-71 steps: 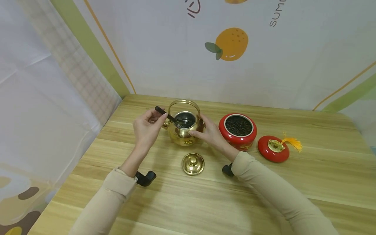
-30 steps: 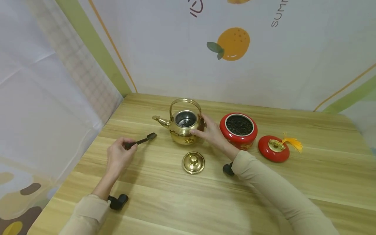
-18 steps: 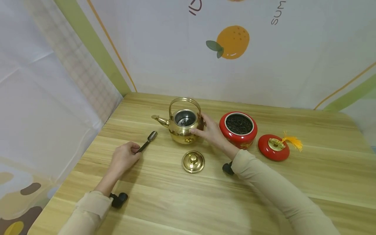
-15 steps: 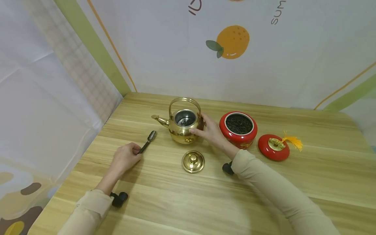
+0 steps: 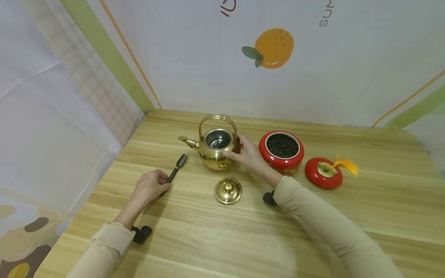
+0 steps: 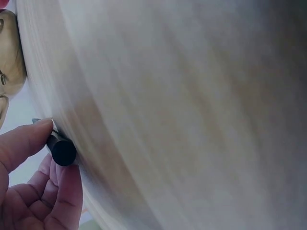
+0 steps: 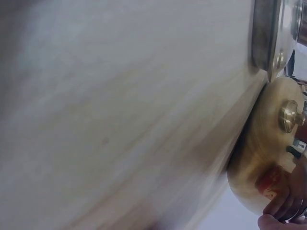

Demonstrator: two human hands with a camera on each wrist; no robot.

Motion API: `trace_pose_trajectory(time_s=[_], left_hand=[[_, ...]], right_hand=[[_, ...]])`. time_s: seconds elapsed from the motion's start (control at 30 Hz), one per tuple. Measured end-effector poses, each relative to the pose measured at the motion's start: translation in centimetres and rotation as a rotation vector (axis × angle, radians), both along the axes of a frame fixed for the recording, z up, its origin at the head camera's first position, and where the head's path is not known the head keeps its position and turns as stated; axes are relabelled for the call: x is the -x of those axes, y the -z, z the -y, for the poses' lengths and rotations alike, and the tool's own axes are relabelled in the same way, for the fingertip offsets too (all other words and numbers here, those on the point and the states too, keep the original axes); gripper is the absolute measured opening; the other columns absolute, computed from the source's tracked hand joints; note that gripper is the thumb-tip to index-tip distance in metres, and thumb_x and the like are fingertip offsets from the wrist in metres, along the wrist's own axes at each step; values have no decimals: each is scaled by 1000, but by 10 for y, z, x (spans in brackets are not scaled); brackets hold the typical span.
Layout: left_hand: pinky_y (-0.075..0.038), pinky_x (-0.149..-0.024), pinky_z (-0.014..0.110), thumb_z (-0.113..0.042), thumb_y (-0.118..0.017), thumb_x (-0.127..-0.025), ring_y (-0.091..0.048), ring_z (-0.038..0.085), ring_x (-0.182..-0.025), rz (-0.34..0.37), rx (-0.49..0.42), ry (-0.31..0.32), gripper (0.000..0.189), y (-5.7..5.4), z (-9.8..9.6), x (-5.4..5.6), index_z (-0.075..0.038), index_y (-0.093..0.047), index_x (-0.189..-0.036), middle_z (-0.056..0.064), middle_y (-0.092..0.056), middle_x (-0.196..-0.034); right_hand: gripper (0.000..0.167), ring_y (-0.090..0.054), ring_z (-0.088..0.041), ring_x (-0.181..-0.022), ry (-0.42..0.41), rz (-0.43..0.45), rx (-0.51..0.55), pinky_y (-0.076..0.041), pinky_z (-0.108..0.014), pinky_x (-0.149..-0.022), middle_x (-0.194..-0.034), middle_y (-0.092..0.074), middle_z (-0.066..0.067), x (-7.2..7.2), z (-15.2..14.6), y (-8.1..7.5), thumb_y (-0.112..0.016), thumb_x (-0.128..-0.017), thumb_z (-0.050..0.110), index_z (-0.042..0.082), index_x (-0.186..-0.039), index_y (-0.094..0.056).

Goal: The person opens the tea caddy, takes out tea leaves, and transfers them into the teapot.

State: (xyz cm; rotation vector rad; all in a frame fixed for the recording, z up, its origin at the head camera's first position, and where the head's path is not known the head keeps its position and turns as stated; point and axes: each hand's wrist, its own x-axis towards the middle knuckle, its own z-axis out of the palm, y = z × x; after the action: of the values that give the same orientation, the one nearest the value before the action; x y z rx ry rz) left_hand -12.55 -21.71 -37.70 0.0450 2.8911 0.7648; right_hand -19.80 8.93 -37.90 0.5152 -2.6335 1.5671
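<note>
A dark tea scoop (image 5: 181,161) lies low over the table left of the gold teapot, its bowl pointing away from me. My left hand (image 5: 149,186) pinches its handle (image 6: 64,152) between thumb and fingers. The teapot (image 5: 213,159) stands upright and uncovered, with dark leaves on the bottom inside and its spout to the left. Thumb in front and fingers behind, my right hand (image 5: 248,155) holds the right side of the pot. The gold lid (image 5: 228,192) rests on the table just in front of it.
Right of the teapot stands an open red jar (image 5: 282,164) full of dark tea leaves. Beside the jar lies its red lid (image 5: 320,180) with a yellow tassel (image 5: 347,167). A printed cloth (image 5: 208,69) hangs behind the wooden table (image 5: 215,235).
The left hand has brought the scoop out of the teapot, leftward and down to the table, and turned it so the bowl points away. The right hand has stayed on the teapot.
</note>
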Motion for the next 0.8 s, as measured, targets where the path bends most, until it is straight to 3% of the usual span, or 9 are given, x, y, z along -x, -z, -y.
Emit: trace_pose_trajectory(time_s=[0.2, 0.37, 0.47, 0.53, 0.8], left_hand=[[-51, -77, 45, -17, -70, -83, -64, 34, -88, -6, -5, -5, 34, -1, 0, 0, 8, -61, -105, 21, -68, -95], [-52, -78, 46, -17, -70, -85, -64, 36, -90, -125, -45, 12, 39, -7, -8, 0, 9, -58, -111, 24, -65, -98], [-54, -76, 44, -15, -70, -84, -65, 34, -87, -181, -99, 56, 35, -15, -23, 0, 8, -60, -109, 24, -65, -98], [-55, -76, 40, -15, -72, -83, -66, 31, -86, -180, -153, 97, 34, -19, -37, -1, 7, -62, -108, 22, -66, -98], [-55, -73, 27, -13, -75, -80, -64, 19, -81, -72, -346, 305, 32, -21, -89, -5, 4, -64, -104, 15, -67, -93]], right_hand=[[75, -44, -30, -129, -6, 7, 1, -39, -44, -106, -136, -50, -15, 0, 0, 0, -78, -78, 24, 6, -140, -40], [73, -45, -30, -128, -8, 8, -4, -39, -43, -105, -136, -50, -16, 0, 0, -1, -77, -79, 24, 5, -139, -41], [72, -46, -30, -127, -5, 6, -1, -40, -43, -105, -134, -52, -16, 0, 0, -2, -77, -79, 23, 5, -138, -42], [71, -47, -29, -126, -6, -3, 6, -40, -42, -105, -133, -53, -15, 0, 0, -1, -77, -79, 22, 5, -138, -42], [69, -50, -28, -123, -40, -40, 56, -41, -42, -104, -129, -56, -15, 0, 0, 0, -77, -79, 17, 2, -137, -43]])
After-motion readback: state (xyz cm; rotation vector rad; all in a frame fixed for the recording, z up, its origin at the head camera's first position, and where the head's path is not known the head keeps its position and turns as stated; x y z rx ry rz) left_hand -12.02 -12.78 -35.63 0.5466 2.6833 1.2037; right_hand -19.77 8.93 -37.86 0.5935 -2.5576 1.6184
